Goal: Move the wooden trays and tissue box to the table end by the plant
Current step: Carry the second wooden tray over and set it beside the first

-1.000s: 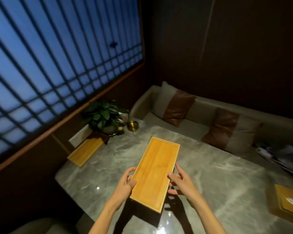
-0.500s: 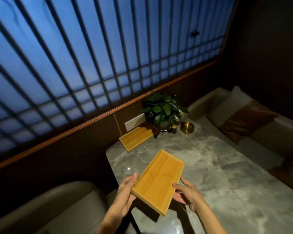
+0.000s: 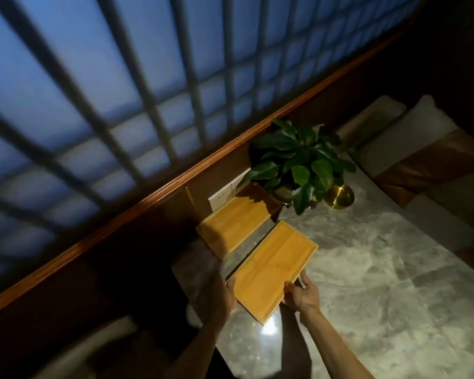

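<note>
Held tray [image 3: 274, 266] nearer plant [image 3: 298, 160], empty

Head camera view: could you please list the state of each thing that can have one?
Held tray: gripped at its near end by both hands, not clearly set down.
Far tray: lying flat by the plant, untouched.
Left hand: closed on the held tray's left edge.
Right hand: closed on its right edge.
Brass bowl: upright beside the plant.

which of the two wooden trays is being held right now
The nearer tray, gripped at its near end by the left hand and right hand. The other tray lies untouched beside the plant.
</note>
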### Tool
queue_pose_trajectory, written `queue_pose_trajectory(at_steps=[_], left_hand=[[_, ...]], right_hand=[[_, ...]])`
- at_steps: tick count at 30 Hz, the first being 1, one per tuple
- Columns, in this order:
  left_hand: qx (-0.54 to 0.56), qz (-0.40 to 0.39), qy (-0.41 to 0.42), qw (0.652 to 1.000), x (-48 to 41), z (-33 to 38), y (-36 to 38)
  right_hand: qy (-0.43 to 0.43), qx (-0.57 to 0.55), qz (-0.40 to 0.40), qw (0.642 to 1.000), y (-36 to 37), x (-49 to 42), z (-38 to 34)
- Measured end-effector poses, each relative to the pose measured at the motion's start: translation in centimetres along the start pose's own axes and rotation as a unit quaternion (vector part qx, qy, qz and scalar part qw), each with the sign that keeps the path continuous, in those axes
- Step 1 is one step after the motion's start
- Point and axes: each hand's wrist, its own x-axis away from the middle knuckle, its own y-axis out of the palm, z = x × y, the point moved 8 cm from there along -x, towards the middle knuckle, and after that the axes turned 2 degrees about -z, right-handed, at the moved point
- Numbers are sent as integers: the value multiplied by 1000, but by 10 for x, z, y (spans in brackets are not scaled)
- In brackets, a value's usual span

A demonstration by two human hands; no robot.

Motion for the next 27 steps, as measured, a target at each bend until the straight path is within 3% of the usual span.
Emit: queue_pose_trajectory(at_steps=[2, 5, 8, 11, 17, 21, 24, 27], left_hand=[[-101, 19, 26, 994, -15, -2, -4], [-325, 43, 83, 941, -23, 2, -8], [-405, 45, 74, 910, -29, -6, -9], [-425, 47, 61, 902, -38, -4, -10], [-270, 9, 21, 963, -77, 2, -18], [-124, -27, -51, 991, -96, 0, -15], [-12, -38, -86, 996, -101, -5, -11], [28, -47, -108, 993, -100, -11, -5]], right_hand=[[-9, 18, 24, 1000, 5, -6, 4], [-30, 51, 62, 996, 7, -1, 8], [-37, 78, 91, 992, 8, 4, 9], [-28, 74, 107, 991, 9, -3, 8], [2, 52, 51, 997, 25, -27, -5], [14, 47, 91, 995, 32, -46, -20], [18, 71, 116, 991, 33, -54, -23], [2, 96, 114, 989, 33, -50, -26]])
